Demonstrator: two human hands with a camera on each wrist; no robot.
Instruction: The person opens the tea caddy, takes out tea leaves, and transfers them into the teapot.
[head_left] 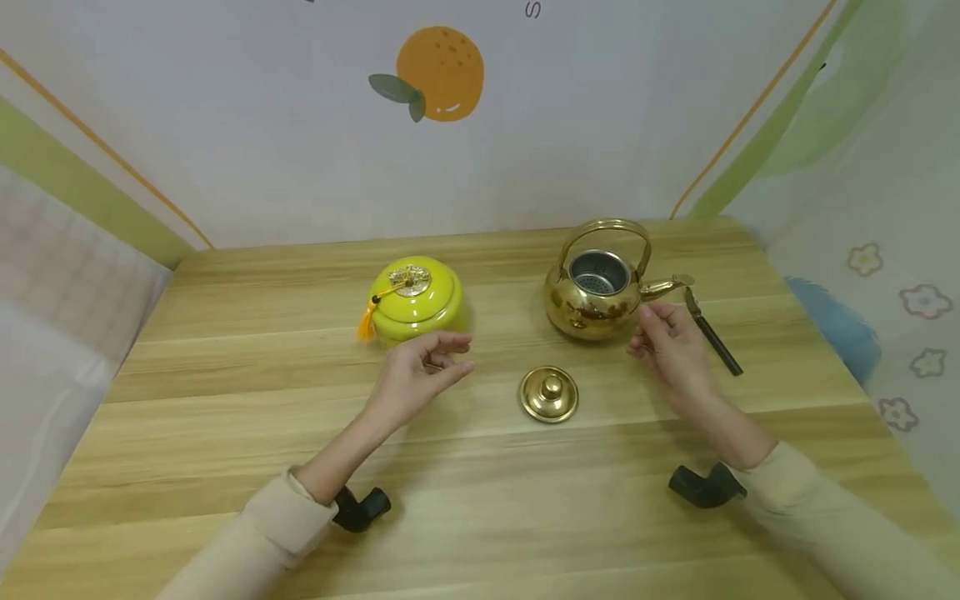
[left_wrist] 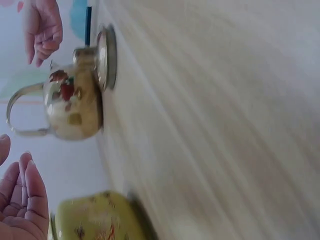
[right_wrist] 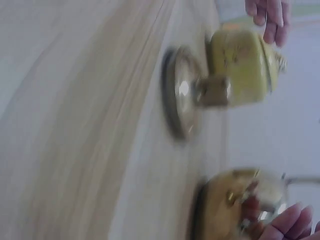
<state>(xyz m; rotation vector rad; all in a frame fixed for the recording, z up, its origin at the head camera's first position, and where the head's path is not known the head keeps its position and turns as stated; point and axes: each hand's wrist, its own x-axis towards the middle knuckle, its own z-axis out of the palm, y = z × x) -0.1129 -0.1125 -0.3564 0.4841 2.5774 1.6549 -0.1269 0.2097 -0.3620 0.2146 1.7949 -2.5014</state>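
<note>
My left hand (head_left: pixel 420 371) hovers in front of the yellow lidded jar (head_left: pixel 416 321), fingers and thumb apart, holding nothing. The jar has a gold ornament and an orange tassel (head_left: pixel 367 323) on its lid. My right hand (head_left: pixel 675 350) is beside the gold teapot (head_left: pixel 588 312), just below its spout (head_left: pixel 660 288). Its fingers are loosely bent and nothing shows in them, also in the left wrist view. The teapot stands uncovered with its handle upright, a metal strainer (head_left: pixel 600 279) in its mouth. Between the hands, the gold lid (head_left: pixel 549 395) lies knob up on the table.
A slim dark-handled tool (head_left: pixel 716 337) lies right of the teapot, its upper end close to the spout. Black curved pieces show at the left wrist (head_left: pixel 362 508) and the right wrist (head_left: pixel 705 486). A printed backdrop (head_left: pixel 562 167) rises behind the wooden table (head_left: pixel 480 517).
</note>
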